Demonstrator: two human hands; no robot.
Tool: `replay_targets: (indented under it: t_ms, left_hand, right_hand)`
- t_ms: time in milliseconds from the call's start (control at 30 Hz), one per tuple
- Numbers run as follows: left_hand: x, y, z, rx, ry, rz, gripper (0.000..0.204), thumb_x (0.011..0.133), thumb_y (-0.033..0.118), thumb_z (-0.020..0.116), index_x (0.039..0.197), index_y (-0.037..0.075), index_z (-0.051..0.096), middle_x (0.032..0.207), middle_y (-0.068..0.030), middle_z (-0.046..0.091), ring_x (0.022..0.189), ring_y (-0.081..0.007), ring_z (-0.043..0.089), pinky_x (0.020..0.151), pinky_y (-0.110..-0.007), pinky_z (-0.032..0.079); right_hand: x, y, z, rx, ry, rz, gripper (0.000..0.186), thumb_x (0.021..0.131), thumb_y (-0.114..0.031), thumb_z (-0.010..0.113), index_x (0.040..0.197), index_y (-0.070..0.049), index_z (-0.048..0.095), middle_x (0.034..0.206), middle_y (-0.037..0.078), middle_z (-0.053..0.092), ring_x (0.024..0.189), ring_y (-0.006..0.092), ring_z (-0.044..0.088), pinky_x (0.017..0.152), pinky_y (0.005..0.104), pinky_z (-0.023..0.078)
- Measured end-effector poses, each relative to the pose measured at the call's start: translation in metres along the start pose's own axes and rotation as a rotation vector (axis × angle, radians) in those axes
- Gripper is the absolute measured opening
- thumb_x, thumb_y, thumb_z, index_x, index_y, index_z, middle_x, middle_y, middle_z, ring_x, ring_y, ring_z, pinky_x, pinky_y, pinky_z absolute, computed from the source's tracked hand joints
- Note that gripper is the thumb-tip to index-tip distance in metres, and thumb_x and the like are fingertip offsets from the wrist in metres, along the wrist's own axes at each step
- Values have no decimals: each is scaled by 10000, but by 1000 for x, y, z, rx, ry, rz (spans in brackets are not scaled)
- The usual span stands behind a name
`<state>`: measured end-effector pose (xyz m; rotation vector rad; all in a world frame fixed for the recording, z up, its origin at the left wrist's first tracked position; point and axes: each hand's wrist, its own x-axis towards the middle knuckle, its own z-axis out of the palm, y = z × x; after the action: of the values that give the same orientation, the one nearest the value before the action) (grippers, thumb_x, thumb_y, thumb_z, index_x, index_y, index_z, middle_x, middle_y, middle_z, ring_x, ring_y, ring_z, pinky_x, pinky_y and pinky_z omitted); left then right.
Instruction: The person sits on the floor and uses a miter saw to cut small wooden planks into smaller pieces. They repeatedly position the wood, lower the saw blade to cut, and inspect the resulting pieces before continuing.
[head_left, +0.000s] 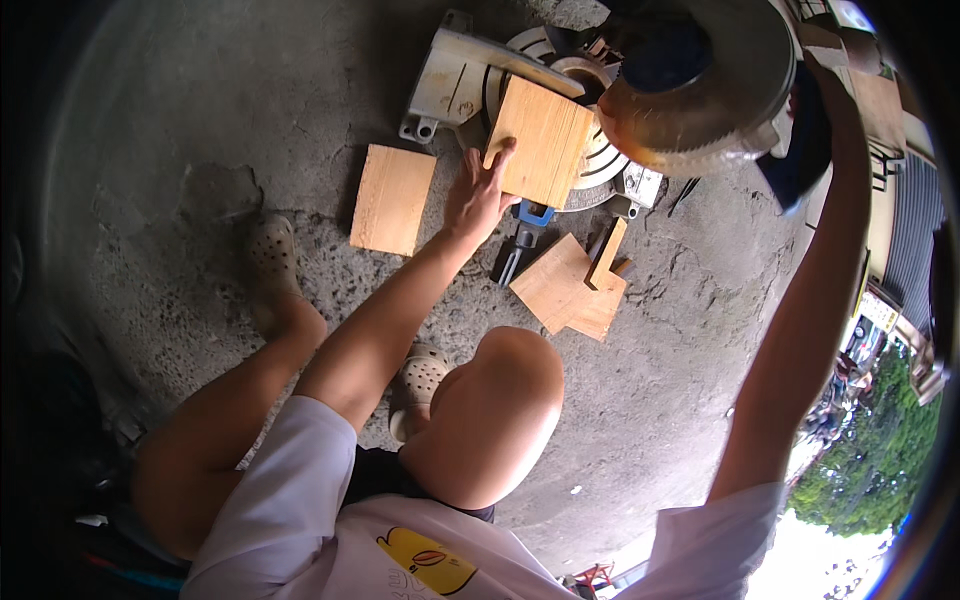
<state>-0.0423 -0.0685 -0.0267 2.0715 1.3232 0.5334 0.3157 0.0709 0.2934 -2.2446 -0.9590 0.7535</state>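
Note:
A square wooden board (545,140) lies on the round base of a miter saw (602,165). My left hand (482,190) grips this board at its near left edge, fingers on top and thumb at the near side. Above and to the right is the saw's round blade with its clear guard (700,110), raised beside the board. My right arm reaches far up to the right, and my right hand (815,65) is at the saw's head, beside a dark blue part. Its fingers are hidden there.
Another board (392,200) lies on the rough concrete floor left of the saw. Several wood offcuts (560,285) lie in front, by a blue and black clamp-like part (525,235). My feet wear beige clogs (273,250). Thin dark pieces (684,196) lie right of the base.

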Motion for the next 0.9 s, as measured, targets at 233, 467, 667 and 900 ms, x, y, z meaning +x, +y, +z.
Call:
replay_targets:
  t_ms: [233,467,667,900]
  left_hand:
    - [9,-11,7,-126,31,48,937,660,160,853,1436,178,327,1097,-193,442,1003,-380,524,870,-451,491]
    - [29,-9,13,-764,49,-272,719,870,182,698,1455,98,289,1409,-242,416,1266,-342,474,1024,-419,420]
    - [33,-5,23,-711,110,-245,588,912,58,596,1433,66,323,1366,-218,469,1238,-323,497,1036,-398,407]
    - [32,-5,24,-742,88,-299,600,909,34,601,1441,94,330,1337,-190,501,1183,-270,536,980,-362,452]
  right_hand:
    - [-120,69,60,183,331,-96,296,923,-315,635,1055,-58,570,680,79,606,527,162,580,495,295,504]
    - [-144,92,83,176,487,-207,361,927,-334,638,1127,-54,529,708,94,600,531,155,558,513,281,496]
    - [-160,120,92,35,644,-216,443,923,-380,622,1165,-9,608,1186,124,586,1057,221,577,885,342,504]
    - [-174,125,114,13,710,-262,414,922,-385,626,1129,-28,606,1126,109,587,964,202,593,779,301,542]
